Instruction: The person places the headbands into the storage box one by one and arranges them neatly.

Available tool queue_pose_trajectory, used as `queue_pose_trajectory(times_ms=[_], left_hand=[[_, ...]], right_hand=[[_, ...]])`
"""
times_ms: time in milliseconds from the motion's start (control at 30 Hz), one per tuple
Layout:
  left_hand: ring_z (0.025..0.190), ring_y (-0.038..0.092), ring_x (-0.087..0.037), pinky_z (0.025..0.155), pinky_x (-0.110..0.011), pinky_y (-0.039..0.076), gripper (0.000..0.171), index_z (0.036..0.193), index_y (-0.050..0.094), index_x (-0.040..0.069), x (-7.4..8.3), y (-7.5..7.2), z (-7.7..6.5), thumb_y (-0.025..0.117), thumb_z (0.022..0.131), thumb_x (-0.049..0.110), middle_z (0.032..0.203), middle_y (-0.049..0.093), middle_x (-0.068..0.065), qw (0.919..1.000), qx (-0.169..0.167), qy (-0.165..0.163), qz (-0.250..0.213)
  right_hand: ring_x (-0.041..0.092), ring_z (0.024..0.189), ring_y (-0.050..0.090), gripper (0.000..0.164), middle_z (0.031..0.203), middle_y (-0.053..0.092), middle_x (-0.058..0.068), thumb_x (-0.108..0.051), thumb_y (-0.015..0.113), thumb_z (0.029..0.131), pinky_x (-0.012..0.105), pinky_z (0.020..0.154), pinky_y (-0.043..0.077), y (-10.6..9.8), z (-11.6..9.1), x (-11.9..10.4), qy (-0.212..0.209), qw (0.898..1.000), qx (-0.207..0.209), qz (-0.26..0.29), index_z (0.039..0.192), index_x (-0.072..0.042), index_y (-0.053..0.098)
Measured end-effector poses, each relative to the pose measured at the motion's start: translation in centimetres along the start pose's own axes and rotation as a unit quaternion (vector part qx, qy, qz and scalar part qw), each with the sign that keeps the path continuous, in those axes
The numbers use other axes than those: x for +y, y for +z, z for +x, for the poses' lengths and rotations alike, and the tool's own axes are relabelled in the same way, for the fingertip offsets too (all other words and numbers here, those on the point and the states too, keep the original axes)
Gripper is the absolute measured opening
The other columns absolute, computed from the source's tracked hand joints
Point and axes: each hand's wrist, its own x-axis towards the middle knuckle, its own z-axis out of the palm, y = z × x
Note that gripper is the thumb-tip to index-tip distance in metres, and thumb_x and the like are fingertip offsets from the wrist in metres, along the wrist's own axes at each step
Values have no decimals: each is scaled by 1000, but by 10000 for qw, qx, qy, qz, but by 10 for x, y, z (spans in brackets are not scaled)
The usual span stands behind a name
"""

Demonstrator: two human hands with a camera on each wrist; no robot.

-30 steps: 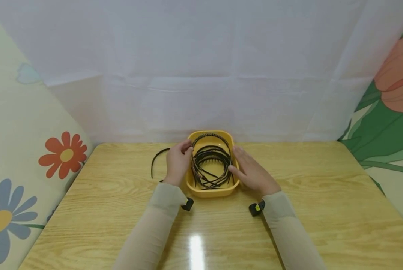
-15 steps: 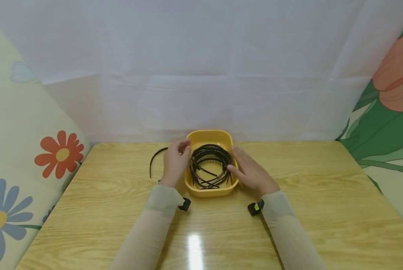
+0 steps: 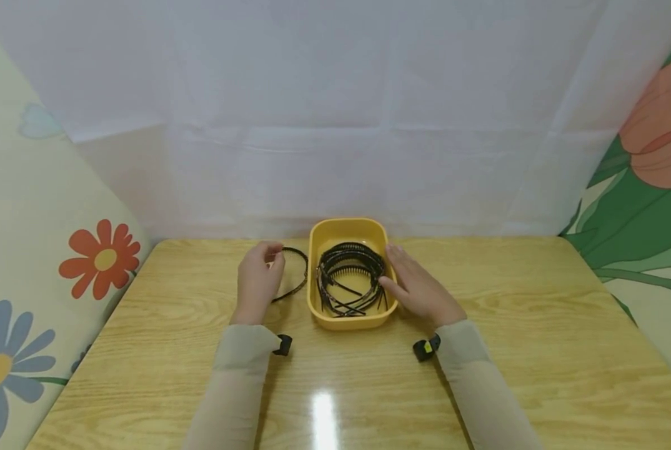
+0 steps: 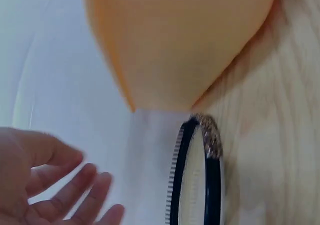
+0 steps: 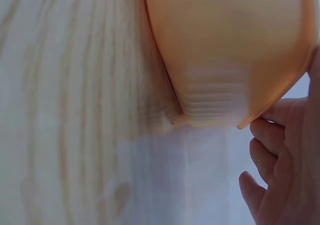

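A yellow plastic basket (image 3: 352, 322) stands on the table, holding several dark toothed headbands (image 3: 353, 253) in a pile. My right hand (image 3: 422, 289) rests at its right side, thumb over the rim and fingers fairly straight along the outside. In the right wrist view, fingertips (image 5: 267, 135) touch the basket rim. A single black headband (image 3: 305, 267) lies left of the basket. Its glittery section (image 4: 212, 140) shows in the left wrist view. My left hand (image 3: 257, 284) hovers at that headband's left side, fingers loosely bent and apart from it.
The wooden table (image 3: 335, 387) runs back to a white cloth (image 3: 335, 156) right behind the basket. Flower-printed cloths hang at the left (image 3: 88, 250) and right (image 3: 650, 187). A black wrist camera (image 3: 423, 350) sits at my right wrist.
My left hand has let go of a headband, which dropped onto the pile in the basket. It has then moved left to the headband on the table. My right hand stays in place.
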Motion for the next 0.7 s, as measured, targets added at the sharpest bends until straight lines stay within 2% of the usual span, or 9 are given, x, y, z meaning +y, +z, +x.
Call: queue_pose_trajectory(times_ms=[100,167,300,400,533,700], left_hand=[[122,59,-39,95,-54,53,33,131,63,-1,-7,-9,-3,50,105,13,132,62,-22,9988,-343,-187,286],[124,57,-40,90,-52,54,34,133,62,0,-12,-15,-5,49,106,14,135,60,-23,9976,-463,-298,411],[115,60,-42,86,-54,54,33,131,64,-4,-21,-27,-9,49,104,10,129,62,-27,9942,-423,-264,957],[108,62,-44,88,-56,53,32,128,64,-8,-25,-35,-11,51,103,6,123,64,-30,9899,-414,-225,1338],[112,62,-45,89,-56,54,33,131,60,-10,-30,-41,-11,53,103,6,126,62,-31,9867,-628,-447,1433],[111,61,-46,88,-54,55,35,132,58,-11,-39,-42,-11,55,103,7,124,62,-33,9838,-803,-835,1366]], right_hand=[[29,156,9,74,169,12,16,-51,35,109,49,126,15,0,0,0,-9,10000,9,2,163,-6,11],[29,156,9,74,169,13,16,-51,35,109,50,125,15,1,0,1,-9,10000,18,-1,163,-5,11],[29,156,9,75,169,12,16,-51,35,109,49,126,14,2,0,1,-21,10000,-4,32,163,-6,11],[29,156,9,74,169,12,16,-51,35,109,49,126,14,2,0,0,-26,10000,-2,43,163,-6,11],[30,156,10,74,169,13,16,-50,36,109,51,125,15,1,-1,0,-28,10000,37,36,163,-6,11],[33,155,11,75,168,13,17,-50,36,109,52,125,16,0,0,0,-77,10000,45,9,162,-3,13]])
